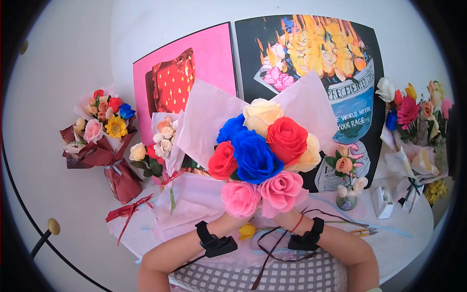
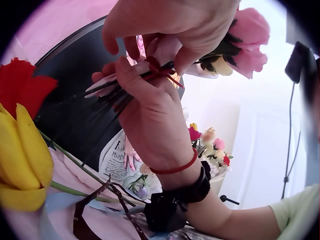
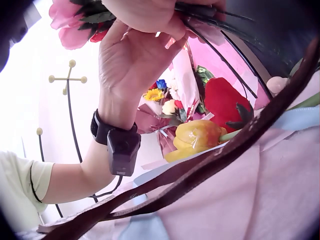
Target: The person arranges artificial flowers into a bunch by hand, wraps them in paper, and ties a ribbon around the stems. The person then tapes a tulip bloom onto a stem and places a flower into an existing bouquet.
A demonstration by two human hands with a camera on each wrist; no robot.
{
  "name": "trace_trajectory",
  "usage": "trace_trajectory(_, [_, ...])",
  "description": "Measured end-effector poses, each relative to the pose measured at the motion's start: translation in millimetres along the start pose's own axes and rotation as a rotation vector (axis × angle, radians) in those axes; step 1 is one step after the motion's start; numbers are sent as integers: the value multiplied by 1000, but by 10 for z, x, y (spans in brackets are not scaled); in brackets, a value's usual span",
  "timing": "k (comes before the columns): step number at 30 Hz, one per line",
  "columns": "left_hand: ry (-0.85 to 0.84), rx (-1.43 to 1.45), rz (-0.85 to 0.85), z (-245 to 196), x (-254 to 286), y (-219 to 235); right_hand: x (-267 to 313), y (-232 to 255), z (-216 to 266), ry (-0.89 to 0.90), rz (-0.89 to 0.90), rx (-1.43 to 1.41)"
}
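A bouquet (image 1: 258, 155) of blue, red, cream and pink roses stands upright in pale pink wrapping paper (image 1: 209, 114), blooms hiding most of both hands in the head view. My right hand (image 2: 150, 102), with a red cord at its wrist, grips the dark stems (image 2: 107, 95) below the flowers. Over it, my left hand (image 2: 175, 22) curls its fingers and thumb around the bouquet's neck at the paper. Between the hands, a dark red ribbon (image 2: 160, 70) is looped across the stems. Stem ends stick out past the right hand.
Yellow tulip (image 1: 247, 231), brown ribbon (image 1: 272, 246) and scissors (image 1: 364, 232) lie on the table. A wrapped bouquet (image 1: 116, 146) stands left, another (image 1: 413, 141) right. Behind are two pictures (image 1: 214, 63); a small vase (image 1: 347, 200) and tape dispenser (image 1: 383, 202) sit right.
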State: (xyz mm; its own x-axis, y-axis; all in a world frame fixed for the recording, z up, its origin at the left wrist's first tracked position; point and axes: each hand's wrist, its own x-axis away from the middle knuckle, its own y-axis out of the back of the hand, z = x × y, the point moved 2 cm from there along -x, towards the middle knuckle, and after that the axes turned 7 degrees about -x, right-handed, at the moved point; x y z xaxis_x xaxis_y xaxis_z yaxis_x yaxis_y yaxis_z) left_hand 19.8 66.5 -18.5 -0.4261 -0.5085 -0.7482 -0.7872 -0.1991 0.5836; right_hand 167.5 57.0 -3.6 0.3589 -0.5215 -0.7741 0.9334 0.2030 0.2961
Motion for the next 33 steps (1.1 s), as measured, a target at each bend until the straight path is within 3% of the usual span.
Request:
trace_trajectory(2, [46,60,46,32,-5,-15,-4,-8,33,132,-1,224])
trace_trajectory(5, [-6,41,-4,80,44,-50,9,-26,-75,91,-24,119])
trace_trajectory(11, [94,117,14,34,45,-11,9,18,-24,30,-51,-125])
trace_trajectory(15, [145,164,26,-5,26,10,14,60,96,18,-71,17])
trace_trajectory(20, [198,217,39,-62,-69,-34,122,163,65,-233,206,-387])
trace_trajectory(21, [208,228,41,-66,-74,-7,51,205,304,156,243,-308])
trace_trajectory(27, [271,301,62,-115,108,67,433,423,265,120,239,-311])
trace_trajectory(33, [350,373,120,-139,120,124,105,360,206,64,201,-331])
